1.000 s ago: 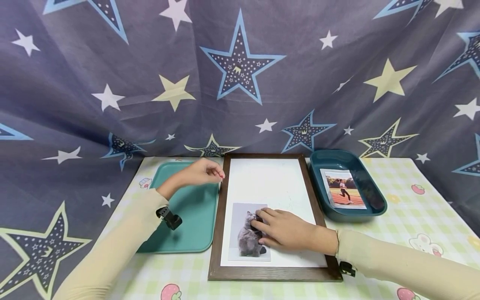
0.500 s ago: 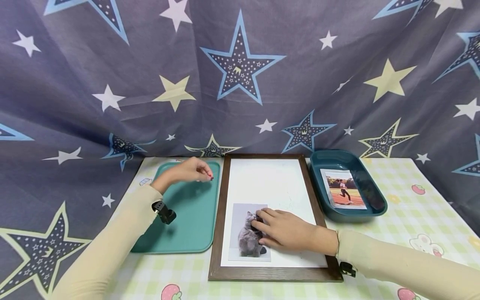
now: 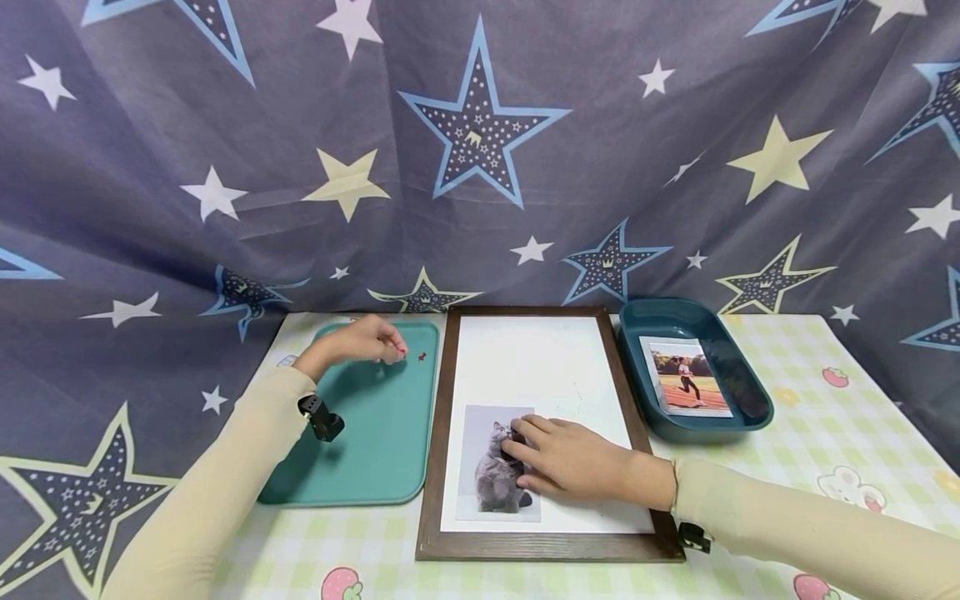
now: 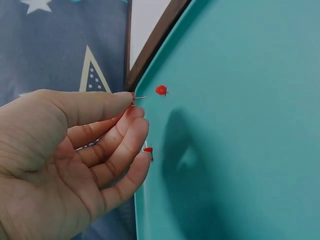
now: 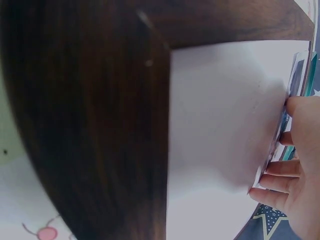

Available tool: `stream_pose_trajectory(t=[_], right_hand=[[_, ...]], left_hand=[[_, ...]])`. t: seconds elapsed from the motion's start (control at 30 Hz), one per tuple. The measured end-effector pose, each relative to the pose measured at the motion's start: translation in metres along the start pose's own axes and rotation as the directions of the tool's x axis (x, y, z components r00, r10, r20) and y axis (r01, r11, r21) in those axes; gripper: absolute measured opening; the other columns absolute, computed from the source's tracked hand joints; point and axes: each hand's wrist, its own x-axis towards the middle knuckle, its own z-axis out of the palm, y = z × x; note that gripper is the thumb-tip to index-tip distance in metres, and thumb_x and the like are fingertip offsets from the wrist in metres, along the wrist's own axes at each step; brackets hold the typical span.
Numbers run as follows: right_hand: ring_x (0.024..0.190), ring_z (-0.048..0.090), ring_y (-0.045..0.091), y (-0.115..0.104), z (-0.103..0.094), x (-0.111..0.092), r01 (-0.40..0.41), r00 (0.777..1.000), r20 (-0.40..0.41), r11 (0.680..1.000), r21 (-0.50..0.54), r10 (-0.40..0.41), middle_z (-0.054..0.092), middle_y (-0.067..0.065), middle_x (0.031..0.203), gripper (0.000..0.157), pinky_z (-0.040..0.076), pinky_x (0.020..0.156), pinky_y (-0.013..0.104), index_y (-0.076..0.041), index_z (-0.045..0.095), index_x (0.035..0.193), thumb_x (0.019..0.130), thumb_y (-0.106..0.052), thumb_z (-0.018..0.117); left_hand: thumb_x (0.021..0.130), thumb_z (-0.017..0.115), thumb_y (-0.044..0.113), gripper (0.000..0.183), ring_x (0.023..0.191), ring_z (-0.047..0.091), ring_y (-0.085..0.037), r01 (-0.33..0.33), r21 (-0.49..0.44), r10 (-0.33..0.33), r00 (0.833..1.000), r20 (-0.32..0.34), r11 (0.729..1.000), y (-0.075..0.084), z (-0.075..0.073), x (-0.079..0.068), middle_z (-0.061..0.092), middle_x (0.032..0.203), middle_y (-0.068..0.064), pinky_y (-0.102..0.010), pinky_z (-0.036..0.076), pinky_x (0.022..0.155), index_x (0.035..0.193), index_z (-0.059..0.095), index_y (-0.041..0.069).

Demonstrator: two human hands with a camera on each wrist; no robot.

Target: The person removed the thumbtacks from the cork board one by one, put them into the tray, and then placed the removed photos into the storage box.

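My left hand (image 3: pixel 367 340) is above the green tray (image 3: pixel 375 450) and pinches a red push pin (image 4: pixel 133 98) between thumb and fingertips, its metal point sticking out. On the tray lies a loose red push pin (image 3: pixel 422 356), just right of the fingertips in the head view. Another red push pin (image 4: pixel 148 150) shows beside the lower fingers in the left wrist view. My right hand (image 3: pixel 570 458) rests with spread fingers on the right side of a cat photo (image 3: pixel 480 458), covering part of it. That photo lies on the lower left of a white board (image 3: pixel 540 358) with a brown wooden frame.
To the right of the board stands a dark teal bin (image 3: pixel 742 392) with a photo of a runner (image 3: pixel 686 375) in it. A checked cloth (image 3: pixel 810 450) covers the table. Behind it hangs a star-patterned curtain (image 3: pixel 600 167).
My left hand has moved left from the board's frame to over the tray, still pinching a push pin. A loose red push pin on the tray has come into view. The right hand stays put.
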Motion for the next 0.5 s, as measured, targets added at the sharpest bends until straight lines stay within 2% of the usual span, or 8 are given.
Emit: stream_pose_trajectory(t=[0.3,0.5], right_hand=[[0.132,0.056,0.031,0.0002,0.0005,-0.0001,0.002,1.0,-0.001,1.0,-0.006,-0.002,0.054,0.015,0.143,0.051,0.055,0.105,0.042,-0.014,0.05,0.147,0.108,-0.046,0.043],[0.132,0.056,0.031,0.0003,0.001,0.0,0.003,1.0,-0.005,1.0,-0.01,-0.003,0.054,0.015,0.144,0.051,0.055,0.105,0.042,-0.014,0.05,0.147,0.108,-0.046,0.042]], left_hand=[[0.086,0.061,0.0,0.026,0.074,0.052,-0.016,0.054,0.018,-0.054,0.999,0.008,0.998,-0.0049,-0.0039,-0.0004,0.072,0.099,-0.019,-0.032,0.048,0.069,0.108,0.07,-0.01],[0.086,0.061,0.0,0.027,0.074,0.054,-0.017,0.092,0.045,-0.094,0.995,0.027,0.995,-0.0076,-0.0061,0.0015,0.073,0.1,-0.02,-0.032,0.049,0.068,0.109,0.07,-0.009]])
